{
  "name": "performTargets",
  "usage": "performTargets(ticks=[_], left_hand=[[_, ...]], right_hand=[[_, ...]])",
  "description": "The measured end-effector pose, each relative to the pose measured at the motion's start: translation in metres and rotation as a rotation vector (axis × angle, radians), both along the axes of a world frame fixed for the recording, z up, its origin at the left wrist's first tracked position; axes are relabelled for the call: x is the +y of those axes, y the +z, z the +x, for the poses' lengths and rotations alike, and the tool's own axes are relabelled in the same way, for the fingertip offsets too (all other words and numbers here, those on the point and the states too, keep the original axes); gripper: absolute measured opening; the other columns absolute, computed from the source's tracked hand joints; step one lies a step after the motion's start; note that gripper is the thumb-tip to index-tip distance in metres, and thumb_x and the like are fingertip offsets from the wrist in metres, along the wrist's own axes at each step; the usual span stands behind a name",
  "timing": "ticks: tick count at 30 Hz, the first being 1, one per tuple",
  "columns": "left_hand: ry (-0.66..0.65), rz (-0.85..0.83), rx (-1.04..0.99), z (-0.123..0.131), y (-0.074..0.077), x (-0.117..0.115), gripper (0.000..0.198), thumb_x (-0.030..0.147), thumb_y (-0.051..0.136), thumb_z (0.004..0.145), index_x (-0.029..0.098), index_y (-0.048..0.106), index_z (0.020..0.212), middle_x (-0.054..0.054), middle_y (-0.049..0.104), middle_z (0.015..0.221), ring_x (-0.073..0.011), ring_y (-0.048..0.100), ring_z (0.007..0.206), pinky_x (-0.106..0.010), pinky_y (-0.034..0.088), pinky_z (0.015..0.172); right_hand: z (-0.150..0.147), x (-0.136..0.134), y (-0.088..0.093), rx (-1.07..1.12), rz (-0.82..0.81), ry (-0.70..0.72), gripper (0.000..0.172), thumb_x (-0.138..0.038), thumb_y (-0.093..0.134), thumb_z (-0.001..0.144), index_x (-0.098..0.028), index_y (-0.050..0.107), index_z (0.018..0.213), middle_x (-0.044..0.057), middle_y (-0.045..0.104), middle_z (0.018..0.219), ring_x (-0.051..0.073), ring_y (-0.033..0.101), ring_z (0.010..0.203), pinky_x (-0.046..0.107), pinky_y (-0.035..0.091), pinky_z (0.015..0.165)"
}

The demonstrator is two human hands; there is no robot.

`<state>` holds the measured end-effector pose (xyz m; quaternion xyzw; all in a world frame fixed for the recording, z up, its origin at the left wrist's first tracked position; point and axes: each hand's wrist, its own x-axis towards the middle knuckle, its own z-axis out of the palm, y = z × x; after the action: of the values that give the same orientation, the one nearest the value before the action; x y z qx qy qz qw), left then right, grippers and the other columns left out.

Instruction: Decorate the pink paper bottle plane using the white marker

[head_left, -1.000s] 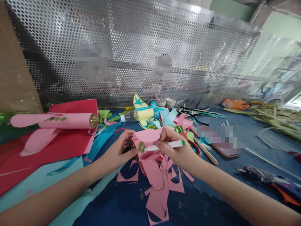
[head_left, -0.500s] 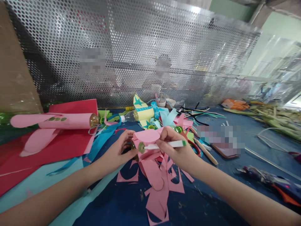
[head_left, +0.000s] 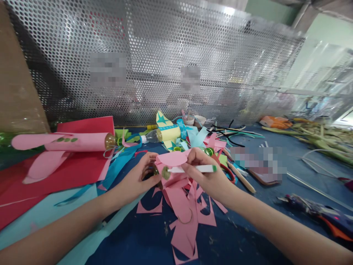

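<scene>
My left hand is wrapped round the brownish end of a plastic bottle covered in pink paper. In my right hand a white marker with a green end is pinched between thumb and fingers. Its tip meets the right edge of a dark green round spot on the pink paper. Pink paper flaps hang below the bottle, over cut pink scraps on the blue table. My right fingers hide part of the bottle's far side.
Another pink-covered bottle lies on red sheets at left. A yellow-covered bottle lies behind my hands. To the right are red-handled scissors, a wooden stick, a phone and a glue gun. A perforated metal panel stands behind.
The marker has shifted slightly left along with my right fingers, its tip still at the green spot. My left hand and the bottle stay in nearly the same place.
</scene>
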<state>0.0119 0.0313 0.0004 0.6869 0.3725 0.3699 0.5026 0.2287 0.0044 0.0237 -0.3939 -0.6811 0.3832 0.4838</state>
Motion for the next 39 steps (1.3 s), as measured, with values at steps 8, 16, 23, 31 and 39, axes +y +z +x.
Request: performTargets(ticks=[8,16,23,31,39], left_hand=[[0.003,-0.011,-0.024,0.000,-0.002,0.000,0.044,0.038,0.068,0.079,0.025,0.044,0.113,-0.010,0.054,0.124,-0.0257,0.055,0.113,-0.042,0.044,0.097],[0.025,-0.006,-0.017,-0.001,-0.002,0.003,0.040,0.037,0.068,0.077,0.025,0.046,0.107,-0.006,0.058,0.113,-0.0246,0.059,0.104,-0.039,0.048,0.089],[0.021,-0.003,-0.075,-0.001,-0.005,0.007,0.038,0.043,0.065,0.081,0.026,0.051,0.112,-0.006,0.065,0.110,-0.0279,0.061,0.110,-0.041,0.047,0.092],[0.052,-0.014,-0.046,-0.004,-0.014,0.011,0.044,0.045,0.070,0.079,0.025,0.047,0.111,-0.007,0.061,0.117,-0.0271,0.062,0.106,-0.042,0.051,0.089],[-0.031,0.020,-0.072,-0.001,-0.006,0.007,0.040,0.043,0.067,0.083,0.026,0.049,0.114,-0.007,0.063,0.117,-0.0269,0.062,0.106,-0.040,0.051,0.087]], right_hand=[[0.000,0.000,-0.001,-0.004,0.026,0.022,0.020,-0.017,0.056,0.083,-0.023,0.043,0.069,-0.006,0.044,0.063,0.011,0.040,0.056,0.026,0.030,0.052],[0.012,0.006,0.008,0.156,-0.016,-0.109,0.024,-0.028,0.048,0.087,-0.023,0.046,0.064,-0.003,0.048,0.058,0.014,0.043,0.056,0.029,0.035,0.057],[0.015,0.012,0.009,0.097,0.005,-0.098,0.028,-0.038,0.056,0.085,-0.022,0.048,0.064,-0.003,0.048,0.056,0.013,0.042,0.054,0.027,0.033,0.052],[0.012,0.010,0.008,0.074,0.018,-0.085,0.039,-0.043,0.042,0.095,-0.022,0.052,0.064,0.000,0.054,0.062,0.014,0.050,0.059,0.027,0.040,0.058],[0.000,0.024,0.019,0.129,-0.072,-0.032,0.035,-0.039,0.061,0.080,-0.023,0.041,0.057,-0.006,0.046,0.046,0.010,0.041,0.042,0.024,0.028,0.043]])
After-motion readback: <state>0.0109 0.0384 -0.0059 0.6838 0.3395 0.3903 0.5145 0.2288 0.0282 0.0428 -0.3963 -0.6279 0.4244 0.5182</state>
